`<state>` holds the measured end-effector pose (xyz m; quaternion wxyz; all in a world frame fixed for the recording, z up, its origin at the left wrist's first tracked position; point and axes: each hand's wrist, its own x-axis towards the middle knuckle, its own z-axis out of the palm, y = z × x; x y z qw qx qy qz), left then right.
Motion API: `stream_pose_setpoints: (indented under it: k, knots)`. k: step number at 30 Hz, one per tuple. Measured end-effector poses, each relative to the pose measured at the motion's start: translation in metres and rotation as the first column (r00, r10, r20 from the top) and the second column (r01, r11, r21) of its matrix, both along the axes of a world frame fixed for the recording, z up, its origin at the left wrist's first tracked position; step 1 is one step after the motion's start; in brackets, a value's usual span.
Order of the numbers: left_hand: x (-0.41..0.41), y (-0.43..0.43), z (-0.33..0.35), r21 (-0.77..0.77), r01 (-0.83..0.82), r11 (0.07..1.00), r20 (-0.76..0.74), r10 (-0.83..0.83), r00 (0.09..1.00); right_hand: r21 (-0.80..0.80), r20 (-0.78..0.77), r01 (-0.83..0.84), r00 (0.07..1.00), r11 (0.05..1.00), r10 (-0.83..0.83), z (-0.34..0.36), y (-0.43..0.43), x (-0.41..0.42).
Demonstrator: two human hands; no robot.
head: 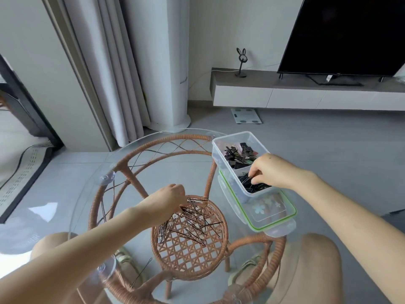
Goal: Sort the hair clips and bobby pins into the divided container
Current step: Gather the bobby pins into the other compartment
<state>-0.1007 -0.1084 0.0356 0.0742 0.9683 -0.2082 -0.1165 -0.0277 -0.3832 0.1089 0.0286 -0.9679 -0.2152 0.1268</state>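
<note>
Left hand (169,197) fingertips hidden among bobby pins (188,220)

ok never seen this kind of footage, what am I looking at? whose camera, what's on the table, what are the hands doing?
There is no machine here: a person wears one wide-angle camera on the head, looking down at their own bare hands. They sit at a round glass table on a wicker frame.

Loose bobby pins lie scattered on the glass, and one stray pin lies nearer the person. At the right a clear divided container rests on its green-rimmed lid. The far compartment holds hair clips, the near one bobby pins.

The left hand gathers pins from the pile. The right hand is over the near compartment, fingers pinched at the pins there.
</note>
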Motion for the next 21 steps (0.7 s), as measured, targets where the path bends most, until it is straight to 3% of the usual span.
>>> stream_pose_setpoints:
  k: [4, 7, 10, 13, 15, 18, 21]
  knots:
    - [0.001, 0.002, 0.0, 0.025, 0.022, 0.999, -0.014, -0.022, 1.0, -0.078, 0.169, -0.01, 0.985, 0.997, 0.023, 0.009, -0.002, -0.012]
    - [0.003, 0.002, 0.004, 0.012, -0.009, 1.0, -0.027, 0.01, 1.0, 0.172, 0.245, -0.048, 0.97, 0.984, 0.005, 0.016, 0.005, -0.044]
    - [0.004, 0.003, 0.011, -0.015, -0.047, 0.999, -0.05, 0.046, 0.998, 0.346, 0.169, -0.11, 0.984, 0.932, 0.053, 0.004, 0.027, -0.085]
    - [0.003, 0.007, 0.019, -0.043, -0.092, 0.995, -0.047, 0.09, 0.995, 0.282, 0.064, -0.09, 0.995, 0.955, 0.075, -0.029, 0.054, -0.113]
    - [0.002, 0.01, 0.026, -0.071, -0.132, 0.989, -0.017, 0.131, 0.991, 0.205, 0.01, 0.011, 1.0, 0.979, -0.013, -0.053, 0.067, -0.121]
    - [0.0, 0.016, 0.035, -0.14, -0.218, 0.966, -0.017, 0.218, 0.976, 0.108, 0.05, 0.114, 0.992, 0.988, -0.12, -0.077, 0.089, -0.127]
    - [-0.003, 0.023, 0.038, -0.192, -0.293, 0.937, -0.037, 0.292, 0.956, 0.16, 0.047, 0.11, 0.992, 0.981, -0.119, -0.083, 0.117, -0.129]
